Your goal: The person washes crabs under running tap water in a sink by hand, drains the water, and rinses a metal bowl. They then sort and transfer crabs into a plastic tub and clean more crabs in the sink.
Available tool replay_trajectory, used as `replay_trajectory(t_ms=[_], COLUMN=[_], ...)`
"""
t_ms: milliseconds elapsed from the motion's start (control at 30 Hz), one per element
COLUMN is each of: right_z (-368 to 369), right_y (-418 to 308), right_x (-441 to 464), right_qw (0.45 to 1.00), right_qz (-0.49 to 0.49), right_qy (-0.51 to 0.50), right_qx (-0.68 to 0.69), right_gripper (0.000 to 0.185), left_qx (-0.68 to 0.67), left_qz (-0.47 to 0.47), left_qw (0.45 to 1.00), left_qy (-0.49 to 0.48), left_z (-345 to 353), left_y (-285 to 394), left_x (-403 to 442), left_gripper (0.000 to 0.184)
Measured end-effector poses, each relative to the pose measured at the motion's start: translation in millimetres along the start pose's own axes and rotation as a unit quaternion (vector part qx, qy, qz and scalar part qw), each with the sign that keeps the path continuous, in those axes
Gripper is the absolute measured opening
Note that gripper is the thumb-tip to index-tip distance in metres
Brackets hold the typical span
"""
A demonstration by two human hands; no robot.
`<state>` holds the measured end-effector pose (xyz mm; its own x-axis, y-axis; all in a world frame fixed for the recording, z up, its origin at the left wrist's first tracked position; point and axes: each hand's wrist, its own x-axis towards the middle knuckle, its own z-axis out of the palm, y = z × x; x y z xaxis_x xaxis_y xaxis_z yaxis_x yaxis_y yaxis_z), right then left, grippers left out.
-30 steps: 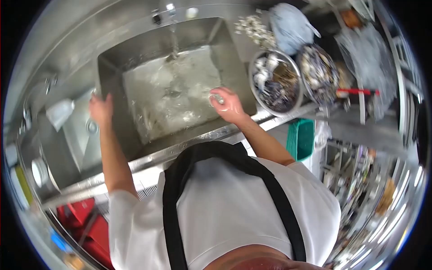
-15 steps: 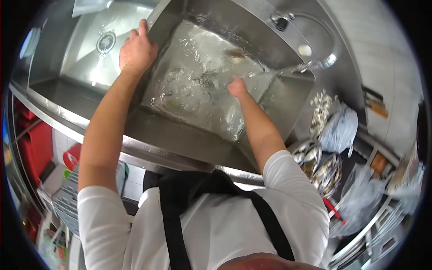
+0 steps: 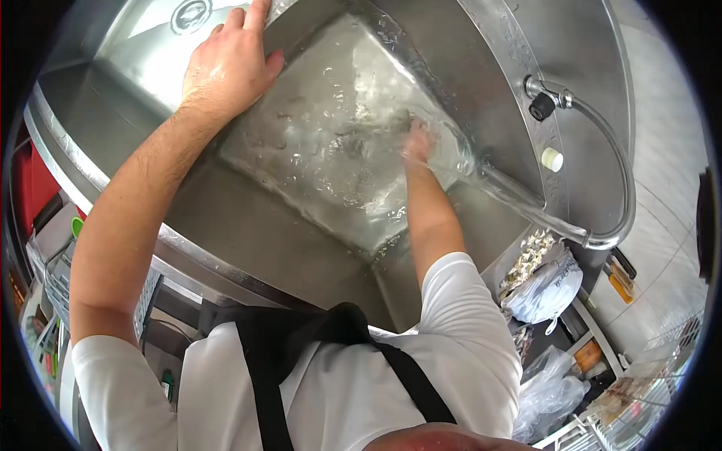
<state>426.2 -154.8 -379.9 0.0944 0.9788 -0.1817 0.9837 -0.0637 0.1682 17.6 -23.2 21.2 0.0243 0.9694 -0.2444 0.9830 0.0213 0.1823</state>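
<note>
While grey tiles (image 3: pixel 656 216) flank the steel sink (image 3: pixel 248 214), the left hand (image 3: pixel 228 64) is spread, the right hand (image 3: pixel 419 142) too blurred to tell

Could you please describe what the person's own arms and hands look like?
Short white sleeves end above the elbows, leaving the forearms bare. The left hand wears no glove, and no watch or bracelet shows. The right hand is too blurred for finer detail.

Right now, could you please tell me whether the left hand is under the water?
No, the left hand is up at the sink's metal divider, clear of the pooled water.
</note>
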Motion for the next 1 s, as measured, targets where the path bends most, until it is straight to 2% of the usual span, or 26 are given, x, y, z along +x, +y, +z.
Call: replay_trajectory(t_ms=[100, 200, 267, 300, 333, 400, 433, 500, 567, 600, 633, 700, 733, 767, 800, 867, 967, 1000], right_z=[-65.1, -112.5, -126.8, -134.8, -147.0, -177.7, -203.3, -269.4, -297.2, -311.3, -321.9, -328.2, -329.7, -334.3, -340.8, -341.7, -351.8, -356.2], right_y=[-24.1, -37.0, -34.0, -33.5, -34.6, -43.8, -53.0, -75.7, -88.2, -95.8, -102.5, -109.4, -112.5, -117.2, -122.1, -129.5, -131.6, -134.0], right_x=[-29.6, -60.8, -82.5, -93.3, -105.6, -134.9, -150.2, -176.3, -203.6, -213.0, -221.7, -244.5, -256.0, -267.6, -279.4, -298.4, -308.4, -308.5], right_qw=[0.984, 0.931, 0.819, 0.657, 0.656, 0.412, 0.407, 0.276, 0.238, 0.227, 0.216, 0.196, 0.185, 0.177, 0.193, 0.213, 0.175, 0.171], right_qz=[0.076, 0.149, 0.218, 0.266, 0.27, 0.244, 0.244, 0.261, 0.247, 0.237, 0.225, 0.236, 0.249, 0.249, 0.251, 0.238, 0.273, 0.256], right_qy=[0.015, -0.051, -0.117, -0.175, -0.165, -0.209, -0.194, -0.176, -0.158, -0.145, -0.132, -0.13, -0.147, -0.129, -0.133, -0.115, -0.125, -0.121], right_qx=[0.162, 0.33, 0.518, 0.683, 0.685, 0.853, 0.859, 0.908, 0.926, 0.934, 0.941, 0.943, 0.939, 0.943, 0.939, 0.941, 0.938, 0.944], right_gripper=[0.051, 0.041, 0.039, 0.037, 0.037, 0.034, 0.034, 0.03, 0.028, 0.029, 0.029, 0.03, 0.03, 0.03, 0.028, 0.02, 0.021, 0.024], left_qx=[-0.004, -0.017, -0.02, -0.019, -0.02, 0.001, 0.004, -0.004, 0.004, 0.031, 0.053, -0.064, -0.166, -0.266, -0.291, -0.379, -0.356, -0.351], left_qz=[0.028, 0.006, 0.004, -0.004, 0.007, 0.034, 0.05, 0.042, 0.081, 0.137, 0.191, 0.293, 0.35, 0.316, 0.278, 0.291, 0.311, 0.304], left_qw=[0.998, 1.0, 1.0, 1.0, 0.999, 0.999, 0.998, 0.999, 0.994, 0.969, 0.922, 0.928, 0.918, 0.906, 0.868, 0.797, 0.804, 0.806], left_qy=[0.052, 0.023, 0.021, 0.021, 0.024, 0.035, 0.042, 0.033, 0.069, 0.203, 0.334, 0.221, 0.089, -0.085, -0.29, -0.37, -0.362, -0.368], left_z=[21.4, -3.4, -12.0, -15.3, -8.0, 20.9, 23.4, 22.3, 29.8, 35.4, 38.4, 41.6, 59.8, 68.3, 68.8, 106.5, 81.3, 78.6], left_y=[-6.4, 1.5, 6.1, 7.7, 2.6, -16.8, -19.2, -19.4, -19.0, -19.0, -18.3, -4.5, -1.3, 5.4, 13.2, 13.9, 25.4, 28.4], left_x=[2.3, -5.9, -14.6, -16.9, -14.2, -0.9, -0.3, -0.4, -14.4, -23.7, -32.1, -88.5, -112.3, -148.0, -170.7, -203.9, -237.9, -239.4], left_gripper=[0.074, 0.077, 0.074, 0.071, 0.071, 0.076, 0.076, 0.079, 0.074, 0.07, 0.067, 0.057, 0.043, 0.034, 0.03, 0.027, 0.026, 0.029])
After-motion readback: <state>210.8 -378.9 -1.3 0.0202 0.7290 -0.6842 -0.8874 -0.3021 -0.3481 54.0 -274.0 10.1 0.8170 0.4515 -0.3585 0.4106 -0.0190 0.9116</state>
